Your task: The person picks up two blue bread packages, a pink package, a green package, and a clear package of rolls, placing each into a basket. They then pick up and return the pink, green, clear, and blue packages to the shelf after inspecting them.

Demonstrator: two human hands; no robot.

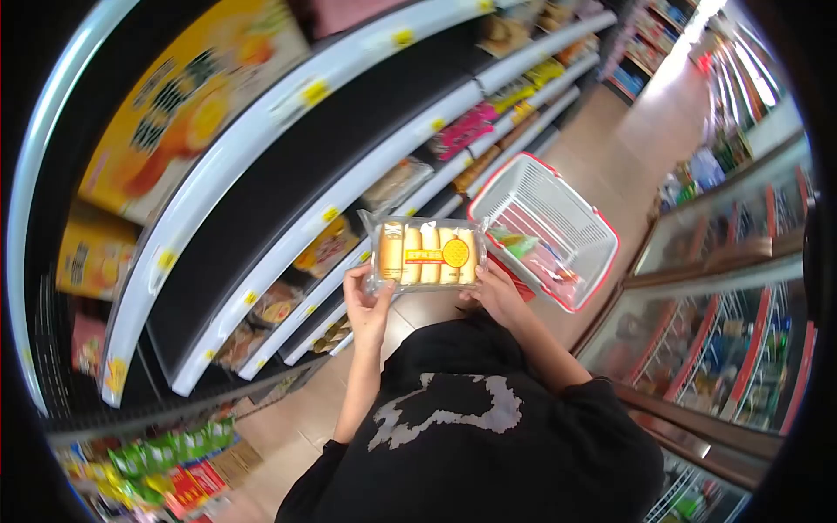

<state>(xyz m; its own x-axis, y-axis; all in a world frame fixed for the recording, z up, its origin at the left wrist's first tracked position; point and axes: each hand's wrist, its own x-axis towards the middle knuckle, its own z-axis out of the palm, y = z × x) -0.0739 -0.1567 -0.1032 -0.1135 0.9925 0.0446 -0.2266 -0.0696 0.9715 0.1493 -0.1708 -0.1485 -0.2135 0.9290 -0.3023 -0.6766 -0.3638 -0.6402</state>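
Pack of bread rolls (427, 253) is held before the black shirt (514, 475), its ends clamped by the fingers of the left hand (370, 312) and right hand (500, 298); shopping basket (534, 193) is seen nearby.

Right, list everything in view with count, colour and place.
Roll pack: one, pale yellow, centre
Basket: one, grey with red rim, right of pack
Packets: count unclear, pink and green, inside basket
Shelving: one unit, black with white edges, left
Price tags: many, yellow, shelf edges
Cartons: two, yellow, upper left
Bags: several, green, lower left
Glass-doored cabinets: count unclear, brown frames, right
Floor: one, tan, below
Top: one, black with grey print, worn
Left fingers: one hand, bare, holding pack's left end
Right fingers: one hand, bare, holding pack's right end
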